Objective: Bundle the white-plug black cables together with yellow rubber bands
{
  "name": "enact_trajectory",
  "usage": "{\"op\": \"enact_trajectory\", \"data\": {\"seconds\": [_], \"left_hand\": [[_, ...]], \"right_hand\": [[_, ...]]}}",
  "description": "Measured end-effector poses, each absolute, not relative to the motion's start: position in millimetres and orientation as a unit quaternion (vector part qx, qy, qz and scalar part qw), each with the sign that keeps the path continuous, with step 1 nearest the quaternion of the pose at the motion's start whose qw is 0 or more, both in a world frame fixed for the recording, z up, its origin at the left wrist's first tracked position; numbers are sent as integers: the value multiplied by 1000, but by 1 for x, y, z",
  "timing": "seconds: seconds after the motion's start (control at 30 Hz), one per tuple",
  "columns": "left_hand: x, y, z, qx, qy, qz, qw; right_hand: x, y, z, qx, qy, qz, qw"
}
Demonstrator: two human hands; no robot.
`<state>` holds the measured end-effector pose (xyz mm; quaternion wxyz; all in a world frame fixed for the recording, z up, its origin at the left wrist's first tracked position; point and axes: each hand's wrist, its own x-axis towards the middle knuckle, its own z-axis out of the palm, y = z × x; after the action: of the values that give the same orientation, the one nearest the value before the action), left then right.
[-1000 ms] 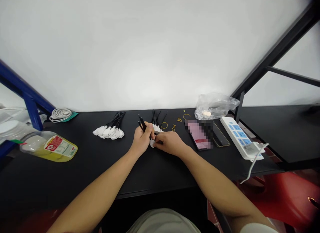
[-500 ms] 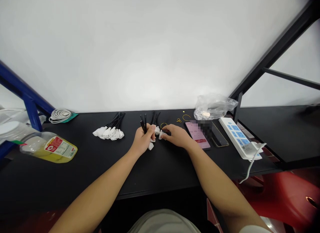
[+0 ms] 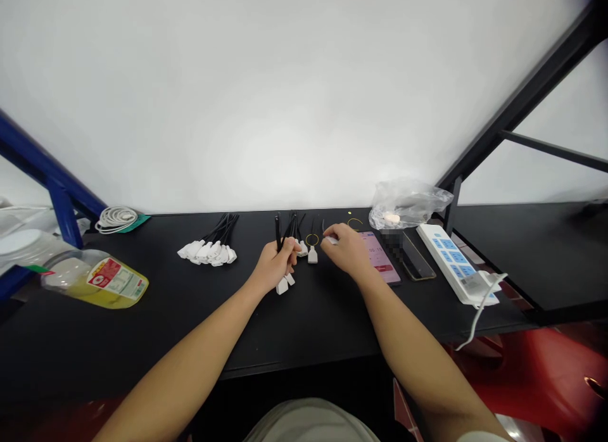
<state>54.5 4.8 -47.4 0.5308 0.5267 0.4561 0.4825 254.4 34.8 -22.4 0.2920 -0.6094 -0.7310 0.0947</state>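
Observation:
My left hand (image 3: 273,266) is closed round several short black cables with white connectors (image 3: 282,285); their black ends point up and the connectors hang below my fingers. My right hand (image 3: 346,247) pinches another connector cable (image 3: 332,240), mostly hidden by the fingers, its black lead showing past them. Between the hands lies a single white connector (image 3: 312,256) with a black lead, and a yellow rubber band (image 3: 312,240) rests at its top. Just behind my left hand is a small group of similar connectors (image 3: 303,247). A larger bunch of white connectors (image 3: 206,252) lies to the left.
Right of my right hand are a phone with a pink screen (image 3: 382,261), a dark phone (image 3: 418,263), a plastic bag (image 3: 411,201) and a power strip (image 3: 453,259). A bottle of yellow liquid (image 3: 111,284) and a coiled white cable (image 3: 116,219) lie on the left.
My right hand has moved right, away from my left hand, with a connector cable in its fingers. The single connector between the hands now shows. My left hand keeps its cables.

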Motion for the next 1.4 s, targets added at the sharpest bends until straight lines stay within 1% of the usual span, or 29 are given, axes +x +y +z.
{"op": "enact_trajectory", "data": {"seconds": [0.07, 0.13, 0.2, 0.27, 0.33, 0.4, 0.5, 0.7, 0.9, 1.13, 1.27, 1.33, 1.4], "left_hand": [[54, 6, -48, 526, 460, 484, 526], [53, 8, -49, 529, 468, 485, 516], [53, 8, -48, 524, 471, 489, 514], [53, 8, -48, 516, 466, 503, 514], [53, 8, -49, 517, 455, 517, 508], [53, 7, -50, 521, 434, 529, 510], [54, 7, -52, 506, 404, 551, 526], [54, 6, -49, 525, 409, 536, 519], [54, 4, -47, 541, 414, 536, 499], [56, 0, -48, 537, 381, 564, 498], [55, -1, -44, 522, 411, 578, 474], [54, -1, -41, 512, 432, 582, 460], [54, -2, -40, 501, 442, 589, 455]], "right_hand": [[256, 35, -20, -609, -696, 78, 373], [255, 31, -18, -582, -679, 89, 439], [250, 25, -19, -525, -698, 136, 468], [243, 18, -21, -451, -752, 199, 439], [236, 13, -26, -379, -813, 240, 370], [230, 10, -30, -334, -859, 246, 301], [227, 10, -35, -324, -884, 224, 254], [233, 14, -33, -376, -881, 179, 224], [231, 16, -35, -360, -883, 205, 221], [225, 13, -41, -339, -864, 257, 269], [227, 12, -41, -303, -862, 298, 276], [229, 12, -38, -287, -870, 298, 269], [233, 13, -33, -302, -872, 278, 265]]}}
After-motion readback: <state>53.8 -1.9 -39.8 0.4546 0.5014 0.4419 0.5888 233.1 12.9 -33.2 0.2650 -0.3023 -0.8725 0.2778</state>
